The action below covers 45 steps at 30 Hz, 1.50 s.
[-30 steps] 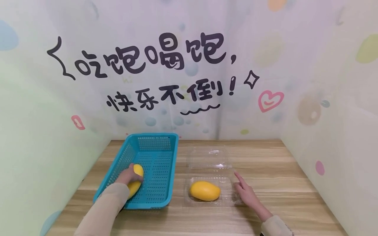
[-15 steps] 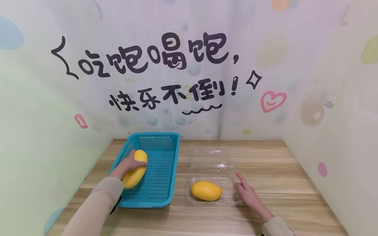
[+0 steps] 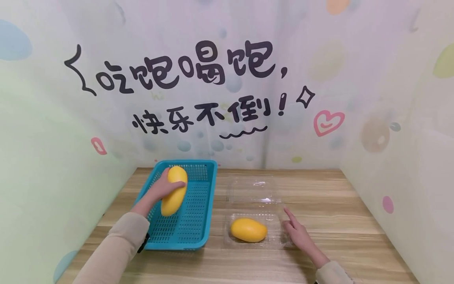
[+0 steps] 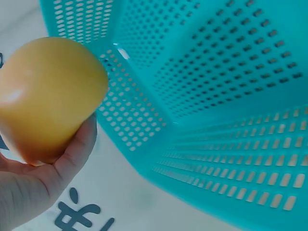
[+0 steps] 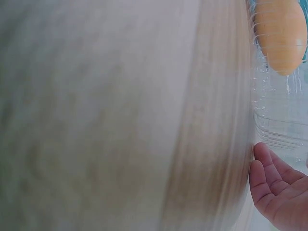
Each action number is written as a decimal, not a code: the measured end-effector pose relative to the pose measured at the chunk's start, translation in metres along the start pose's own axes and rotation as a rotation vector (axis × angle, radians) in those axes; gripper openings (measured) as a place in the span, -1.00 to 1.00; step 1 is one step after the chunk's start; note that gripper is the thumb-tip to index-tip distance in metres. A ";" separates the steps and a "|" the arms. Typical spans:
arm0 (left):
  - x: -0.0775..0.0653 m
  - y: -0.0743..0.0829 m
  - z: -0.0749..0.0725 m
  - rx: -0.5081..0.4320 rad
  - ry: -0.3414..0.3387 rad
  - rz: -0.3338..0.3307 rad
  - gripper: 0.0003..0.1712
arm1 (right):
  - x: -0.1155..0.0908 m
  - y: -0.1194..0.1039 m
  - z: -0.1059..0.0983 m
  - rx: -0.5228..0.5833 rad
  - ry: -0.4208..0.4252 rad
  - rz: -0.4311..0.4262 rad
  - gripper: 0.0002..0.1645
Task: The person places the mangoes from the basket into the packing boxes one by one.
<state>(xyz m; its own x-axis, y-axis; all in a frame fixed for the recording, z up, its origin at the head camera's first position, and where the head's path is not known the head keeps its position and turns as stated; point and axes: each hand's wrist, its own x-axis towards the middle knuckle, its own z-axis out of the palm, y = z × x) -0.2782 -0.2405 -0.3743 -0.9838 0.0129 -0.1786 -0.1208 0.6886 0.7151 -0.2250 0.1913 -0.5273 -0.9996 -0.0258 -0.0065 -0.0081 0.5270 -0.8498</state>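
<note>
My left hand (image 3: 163, 187) grips a yellow mango (image 3: 174, 199) over the blue plastic basket (image 3: 210, 205), thumb across its near side. Close up in the left wrist view, the mango (image 4: 53, 96) is large beside the basket's perforated walls (image 4: 231, 159). A second mango (image 3: 248, 230) lies in the near half of a clear hinged plastic box (image 3: 274, 221), whose lid is folded back. My right hand (image 3: 297, 233) rests at the box's right side, index finger extended; in the right wrist view its fingers (image 5: 263, 166) are relaxed beside the clear wall. Whether they touch it I cannot tell.
The box's clear lid (image 3: 252, 189) lies toward the back of the wooden table (image 3: 312, 189). Printed cloth walls stand at the back (image 3: 283, 150) and on both sides. The basket's right rim lies between the left hand and the box.
My left hand has lifted the mango from the basket's near left part, moving it up, away from me and slightly right. The right hand and the boxed mango stay put.
</note>
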 end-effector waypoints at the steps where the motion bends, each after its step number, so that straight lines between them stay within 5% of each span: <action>1: 0.000 0.003 0.001 -0.007 0.006 0.004 0.10 | 0.000 0.000 0.000 0.005 -0.001 0.001 -0.39; 20: -0.006 0.057 0.019 -0.149 -0.003 0.039 0.05 | 0.000 0.002 0.002 0.007 0.002 0.002 -0.39; 45: -0.008 0.114 0.076 -0.276 -0.042 0.166 -0.03 | 0.001 0.003 0.002 0.003 0.002 0.004 -0.39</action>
<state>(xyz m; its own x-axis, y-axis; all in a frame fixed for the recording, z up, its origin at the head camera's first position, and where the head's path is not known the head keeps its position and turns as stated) -0.2740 -0.1065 -0.3429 -0.9875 0.1423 -0.0677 0.0040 0.4517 0.8921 -0.2260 0.1914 -0.5306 -0.9997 -0.0221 -0.0095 -0.0035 0.5248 -0.8512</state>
